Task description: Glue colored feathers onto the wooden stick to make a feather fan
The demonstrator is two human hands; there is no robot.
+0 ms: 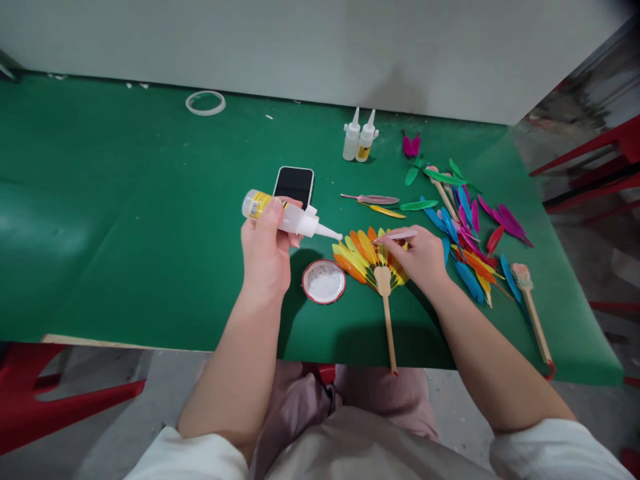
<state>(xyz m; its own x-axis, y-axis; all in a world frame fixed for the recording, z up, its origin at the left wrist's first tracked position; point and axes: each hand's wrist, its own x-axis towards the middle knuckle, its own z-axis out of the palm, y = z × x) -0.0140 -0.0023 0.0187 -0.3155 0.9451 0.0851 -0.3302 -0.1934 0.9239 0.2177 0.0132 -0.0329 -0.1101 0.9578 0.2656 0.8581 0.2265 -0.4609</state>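
Note:
My left hand [273,233] is closed around a glue bottle [295,219], held nearly level with its nozzle pointing right, near the fan's upper left feathers. A feather fan [367,250] in yellow and orange lies on the green table, its wooden handle [389,327] toward me. Over the fan's right side, my right hand [420,253] pinches a slim pale tool [403,235] whose tip reaches the feathers. Just left of the fan sits a round lid [324,282] with a red rim and whitish contents.
Behind my left hand lies a phone [295,183]. Two glue bottles [359,139] stand farther back. Loose coloured feathers [465,227] and another wooden handle [537,320] are at the right. A tape ring [205,103] lies at the back left of the green table [125,233].

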